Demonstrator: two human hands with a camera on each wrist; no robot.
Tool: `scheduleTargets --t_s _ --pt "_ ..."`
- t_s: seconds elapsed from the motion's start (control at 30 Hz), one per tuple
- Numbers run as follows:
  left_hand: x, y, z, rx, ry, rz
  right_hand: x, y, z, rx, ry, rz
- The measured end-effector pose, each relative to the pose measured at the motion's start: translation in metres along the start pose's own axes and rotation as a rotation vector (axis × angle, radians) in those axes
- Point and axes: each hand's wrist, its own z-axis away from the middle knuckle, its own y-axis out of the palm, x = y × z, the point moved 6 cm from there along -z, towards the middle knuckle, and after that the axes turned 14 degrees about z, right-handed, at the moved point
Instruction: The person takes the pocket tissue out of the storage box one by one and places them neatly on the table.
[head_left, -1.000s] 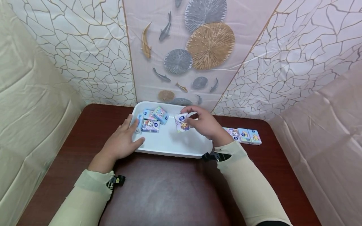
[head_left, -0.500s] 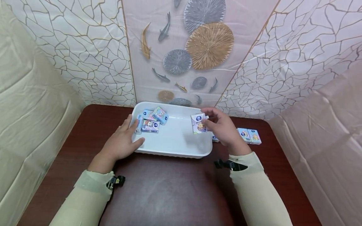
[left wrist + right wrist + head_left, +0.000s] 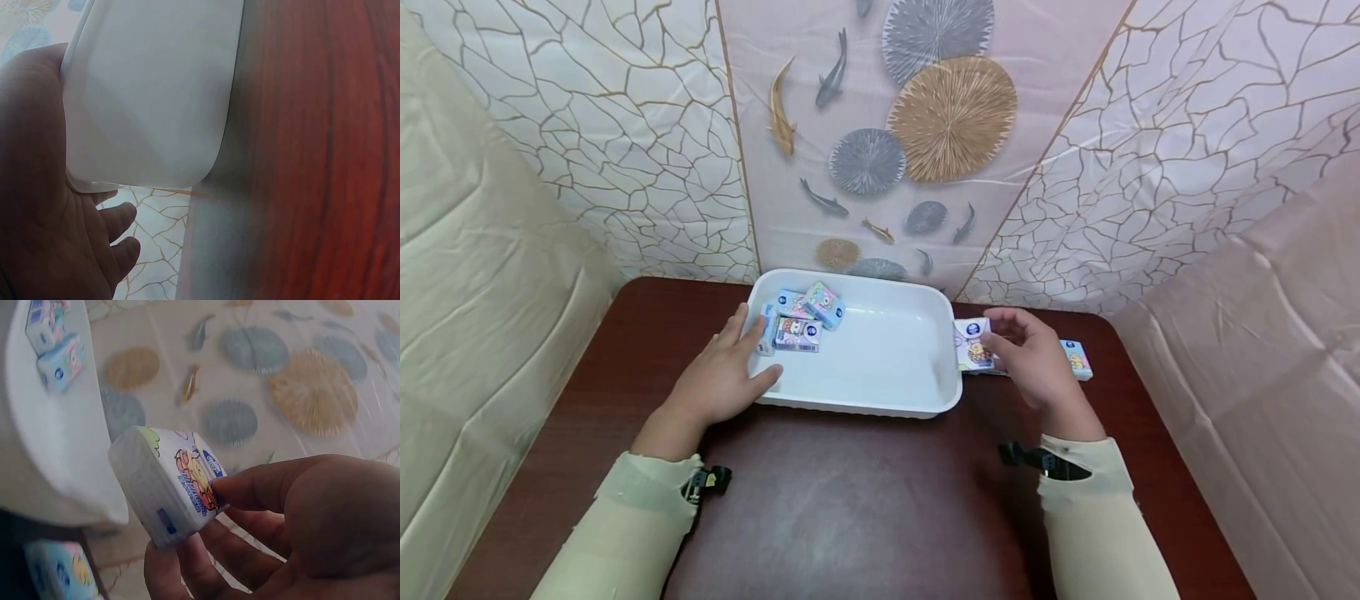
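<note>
My right hand point(image 3: 1030, 354) pinches a small white-and-purple tissue pack point(image 3: 973, 343) between thumb and fingers, just past the tray's right rim. Its cartoon print and clear wrapper show closely in the right wrist view, where the pack point(image 3: 172, 484) is tilted. The white tray point(image 3: 880, 367) lies ahead of me. At its left end my left hand point(image 3: 715, 379) rests against the rim with fingers spread, and the left wrist view shows its palm beside the tray's outer wall point(image 3: 150, 106). Several tissue packs point(image 3: 799, 333) lie in the tray's left part, one leaning on others.
To the right of the tray, a blue tissue pack point(image 3: 1077, 360) lies on the dark red-brown table point(image 3: 850, 500); my right hand hides most of the row there. A patterned cloth point(image 3: 880, 150) hangs behind the table, with beige fabric point(image 3: 1247, 333) at the sides.
My right hand has carried the tissue pack rightward from over the tray's middle to beyond its right rim. The left hand and the packs in the tray have stayed put.
</note>
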Motion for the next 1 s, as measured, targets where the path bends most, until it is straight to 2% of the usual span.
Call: scheduleTargets --t_s 0.27,0.5,0.8,1.0 --pt "0.000 0.000 0.000 0.001 -0.001 0.003 -0.037 -0.002 0.007 -0.004 0.079 -0.016" --pt "-0.002 -0.001 0.001 -0.001 -0.001 0.008 -0.064 0.010 0.011 0.035 0.118 0.001" --pt "-0.002 -0.002 0.002 0.001 0.001 0.010 -0.081 0.037 0.014 0.078 0.180 -0.048" --pt "-0.001 -0.001 0.001 0.000 0.003 0.010 -0.088 0.047 0.013 0.085 0.200 -0.074"
